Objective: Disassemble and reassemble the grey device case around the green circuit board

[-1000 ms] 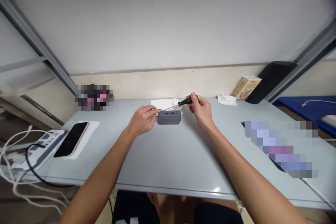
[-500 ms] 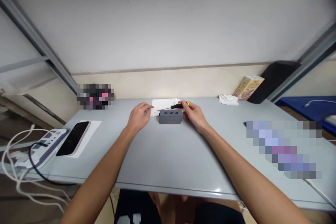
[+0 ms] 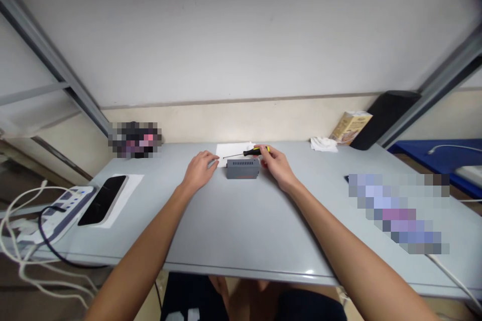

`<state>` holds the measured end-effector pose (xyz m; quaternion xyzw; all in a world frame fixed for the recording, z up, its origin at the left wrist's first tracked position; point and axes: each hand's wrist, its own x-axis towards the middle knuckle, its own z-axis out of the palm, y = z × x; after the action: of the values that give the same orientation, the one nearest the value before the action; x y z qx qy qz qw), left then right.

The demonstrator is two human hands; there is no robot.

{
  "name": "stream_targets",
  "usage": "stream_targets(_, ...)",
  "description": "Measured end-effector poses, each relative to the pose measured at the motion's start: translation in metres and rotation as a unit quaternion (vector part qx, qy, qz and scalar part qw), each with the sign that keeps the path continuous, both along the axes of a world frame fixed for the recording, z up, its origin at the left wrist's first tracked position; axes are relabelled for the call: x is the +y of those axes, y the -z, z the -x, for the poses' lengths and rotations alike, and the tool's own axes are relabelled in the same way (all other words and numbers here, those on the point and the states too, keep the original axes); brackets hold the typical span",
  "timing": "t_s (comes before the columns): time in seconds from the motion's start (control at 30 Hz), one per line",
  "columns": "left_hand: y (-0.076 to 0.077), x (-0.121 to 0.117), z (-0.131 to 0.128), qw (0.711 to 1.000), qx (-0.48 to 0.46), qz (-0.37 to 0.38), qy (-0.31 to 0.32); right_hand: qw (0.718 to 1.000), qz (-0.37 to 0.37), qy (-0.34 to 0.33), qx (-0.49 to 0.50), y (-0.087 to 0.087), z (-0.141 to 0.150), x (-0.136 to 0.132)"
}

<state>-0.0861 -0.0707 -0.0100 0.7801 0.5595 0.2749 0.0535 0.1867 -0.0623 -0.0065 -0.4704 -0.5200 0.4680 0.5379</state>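
A black-and-yellow screwdriver (image 3: pixel 253 151) is in my right hand (image 3: pixel 276 166), held by its handle, its thin shaft pointing left over a white paper (image 3: pixel 229 149). Its tip is at a small dark speck on the paper, too small to identify. In front of the paper sits a grey box (image 3: pixel 243 169) with a row of vent slots on top and faint red marking on its front. My left hand (image 3: pixel 199 169) rests at the paper's left edge, thumb and forefinger tips pressed together near the screwdriver tip. Anything between them is too small to see.
At left lie a phone (image 3: pixel 103 200) on white paper and a power strip (image 3: pixel 62 213) with loose cables. At the back right are a crumpled tissue (image 3: pixel 324 144), a yellow carton (image 3: pixel 350 128) and a black case (image 3: pixel 386 118). Two blurred items lie at back left and right.
The screwdriver tip has moved left and meets the dark speck on the paper. My left fingertips have come down and closer together. The view has shifted slightly.
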Motion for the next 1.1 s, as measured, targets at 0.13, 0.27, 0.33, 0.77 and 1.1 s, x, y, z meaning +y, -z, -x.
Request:
stream_targets(0.13,-0.012,-0.009,-0.012,0.995,-0.050,-0.091,0.013,0.991,0.001,0.083,0.107,-0.011,-0.015,0.009)
stream_targets(0.27,-0.025,-0.025,-0.041,0.985,-0.072,-0.153,0.040,0.965,0.006,0.155,0.210,-0.014,-0.037,0.021)
stream_targets(0.33,-0.030,-0.032,-0.057,0.985,-0.060,-0.143,0.072,0.960,0.005,0.171,0.223,-0.013,-0.044,0.025)
stream_targets(0.77,-0.039,-0.023,-0.090,0.991,-0.011,-0.061,0.122,0.962,0.017,0.181,0.204,-0.012,-0.046,0.025)
stream_targets(1.1,-0.021,-0.028,-0.085,0.984,0.012,-0.118,0.132,0.963,0.025,0.179,0.202,-0.008,-0.047,0.027)
